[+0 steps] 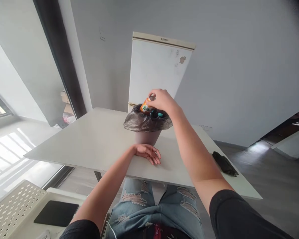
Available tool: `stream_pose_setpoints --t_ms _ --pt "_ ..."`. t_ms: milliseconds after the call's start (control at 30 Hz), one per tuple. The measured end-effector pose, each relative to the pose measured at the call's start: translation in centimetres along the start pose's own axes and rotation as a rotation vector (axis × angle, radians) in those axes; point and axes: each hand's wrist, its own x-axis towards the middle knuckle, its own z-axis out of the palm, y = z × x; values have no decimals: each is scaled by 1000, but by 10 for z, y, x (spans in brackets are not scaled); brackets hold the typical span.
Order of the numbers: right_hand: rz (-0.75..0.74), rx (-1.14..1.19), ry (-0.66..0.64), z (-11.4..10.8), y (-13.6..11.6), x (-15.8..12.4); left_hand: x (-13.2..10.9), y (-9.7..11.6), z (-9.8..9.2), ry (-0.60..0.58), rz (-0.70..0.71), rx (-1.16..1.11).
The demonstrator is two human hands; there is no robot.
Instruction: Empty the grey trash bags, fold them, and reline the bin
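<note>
Head view: pinching likely light, slippery orange can (145, 107) with right hand (162, 99), best gripped high, twelve o'clock from loosely spread left hand (147, 153).

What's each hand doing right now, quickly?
Left hand: loosely open, resting on the table, nothing visibly held.
Right hand: closed on an orange can at the mouth of the bag-lined bin.

left grip (147, 153): by worktop's near edge (171, 171), fingers loosely bent | right arm (193, 149): stretched forward | right grip (163, 100): raised, wrist bent, pinching
</note>
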Motion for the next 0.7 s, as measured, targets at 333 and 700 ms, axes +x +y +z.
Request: stream_pose_setpoints --t_ms 333,700 --pt "29 117 65 17 58 -1 -8 9 20 168 -37 -2" --pt "566 600 504 127 205 -69 5 17 33 76 -56 132"
